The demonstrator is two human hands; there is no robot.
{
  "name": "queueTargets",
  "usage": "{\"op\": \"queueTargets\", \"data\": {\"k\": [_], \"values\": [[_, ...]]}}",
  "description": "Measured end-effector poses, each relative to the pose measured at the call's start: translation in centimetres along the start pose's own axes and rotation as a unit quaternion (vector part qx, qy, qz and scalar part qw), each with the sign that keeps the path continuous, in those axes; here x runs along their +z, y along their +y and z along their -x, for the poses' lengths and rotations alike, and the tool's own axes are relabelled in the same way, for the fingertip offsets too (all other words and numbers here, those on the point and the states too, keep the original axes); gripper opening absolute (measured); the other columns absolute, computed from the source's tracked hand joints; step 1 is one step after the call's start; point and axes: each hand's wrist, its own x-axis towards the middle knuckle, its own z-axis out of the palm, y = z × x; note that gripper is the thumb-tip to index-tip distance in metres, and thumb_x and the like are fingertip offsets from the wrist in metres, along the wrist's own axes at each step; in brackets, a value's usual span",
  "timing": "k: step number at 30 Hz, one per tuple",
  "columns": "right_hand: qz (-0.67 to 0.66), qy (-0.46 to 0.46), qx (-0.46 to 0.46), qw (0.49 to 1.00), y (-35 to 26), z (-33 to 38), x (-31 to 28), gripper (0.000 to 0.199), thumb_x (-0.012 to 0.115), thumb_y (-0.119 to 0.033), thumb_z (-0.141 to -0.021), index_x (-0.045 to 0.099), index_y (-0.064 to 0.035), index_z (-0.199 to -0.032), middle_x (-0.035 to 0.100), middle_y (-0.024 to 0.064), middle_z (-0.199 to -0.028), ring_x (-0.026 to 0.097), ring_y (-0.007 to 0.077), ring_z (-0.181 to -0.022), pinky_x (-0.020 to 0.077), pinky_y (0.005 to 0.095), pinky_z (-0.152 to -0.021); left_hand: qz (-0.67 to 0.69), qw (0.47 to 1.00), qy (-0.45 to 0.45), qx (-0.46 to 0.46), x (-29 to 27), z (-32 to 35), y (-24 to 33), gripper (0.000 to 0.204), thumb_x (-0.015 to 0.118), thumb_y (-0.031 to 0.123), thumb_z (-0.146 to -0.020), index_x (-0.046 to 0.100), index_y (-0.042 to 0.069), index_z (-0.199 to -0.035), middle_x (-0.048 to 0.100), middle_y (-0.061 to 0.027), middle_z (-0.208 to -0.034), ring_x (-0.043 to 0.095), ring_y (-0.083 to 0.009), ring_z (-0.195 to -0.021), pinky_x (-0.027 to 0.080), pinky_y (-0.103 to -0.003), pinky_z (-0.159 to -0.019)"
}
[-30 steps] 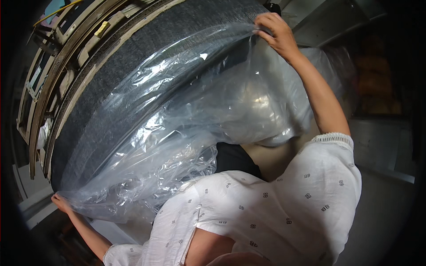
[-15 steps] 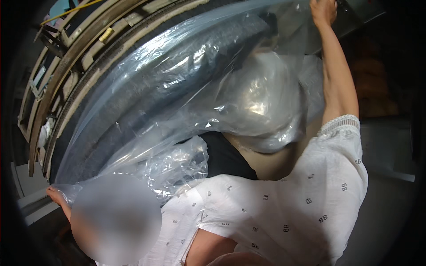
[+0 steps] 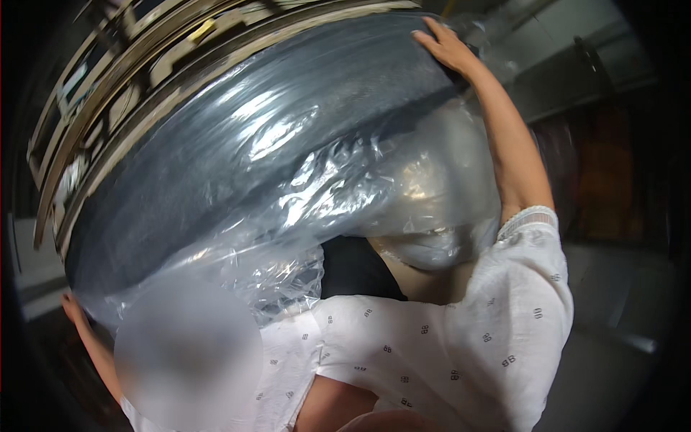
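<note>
A wide sheet of clear plastic film point(image 3: 281, 133) lies over a long dark grey surface point(image 3: 180, 147) in front of me, with bright wrinkled highlights. My right hand point(image 3: 443, 47) is stretched to the far right end, its fingers apart and resting flat on the film there. At the near left corner, my left hand point(image 3: 72, 308) is small and slightly blurred, its fingers closed at the film's edge. Loose clear plastic point(image 3: 277, 270) bunches up near my body, and more of it bulges over my lap at the right.
Curved wooden-looking rails point(image 3: 108, 93) run along the far left edge, with a small yellow piece point(image 3: 204, 29) on them. An orange-brown object point(image 3: 606, 173) stands in the dark at the right. A blurred round patch covers the lower left.
My right hand has come left and down from its raised hold, and its fingers have spread. The film has flattened onto the dark surface. My left hand has shifted slightly left.
</note>
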Motion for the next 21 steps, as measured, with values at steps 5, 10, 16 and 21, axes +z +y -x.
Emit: {"op": "queueTargets", "data": {"k": [5,10,16,21], "values": [[-0.019,-0.130,0.016,0.991,5.3,0.2,-4.9,0.044,0.027,-0.038,-0.095,0.041,-0.0189,-0.133,0.044,0.0103,-0.133,0.042,0.0243,-0.123,0.0296,0.0319,-0.102,0.144,0.981,-0.027,-0.130,9.3,4.0,18.1,0.035,0.049,0.034,-0.087,0.061,0.005,-0.102,0.062,-0.0155,-0.099,0.059,-0.0301,-0.088,0.046,-0.041,-0.078],[0.068,0.048,-0.206,0.975,-5.9,-3.4,-4.4,0.025,0.046,-0.026,-0.092,0.058,-0.0061,-0.101,0.057,0.0126,-0.102,0.056,0.0262,-0.096,0.0443,0.0366,-0.081,0.232,0.936,0.259,-0.062,1.2,0.1,7.6,0.029,0.055,0.029,-0.081,0.064,0.002,-0.088,0.065,-0.0117,-0.082,0.058,-0.0223,-0.076,0.045,-0.038,-0.069],[-0.343,-0.627,0.065,0.696,-25.4,14.9,-9.3,0.019,0.061,-0.019,-0.082,0.061,-0.0004,-0.086,0.062,0.0085,-0.076,0.057,0.0132,-0.061,0.0478,0.0260,-0.055,0.394,0.880,0.218,-0.153,4.6,3.3,16.1,0.009,0.051,0.012,-0.082,0.054,0.006,-0.087,0.058,-0.0080,-0.076,0.053,-0.0190,-0.071,0.044,-0.033,-0.064],[-0.365,-0.607,0.102,0.698,-30.7,28.2,-2.4,0.034,0.060,-0.017,-0.081,0.051,0.0000,-0.110,0.056,0.0019,-0.071,0.052,0.0080,-0.065,0.0411,0.0242,-0.057,0.395,0.876,0.257,-0.106,5.5,1.1,18.1,0.010,0.050,0.011,-0.083,0.056,0.005,-0.088,0.059,-0.0086,-0.079,0.054,-0.0194,-0.072,0.044,-0.033,-0.065]]}}
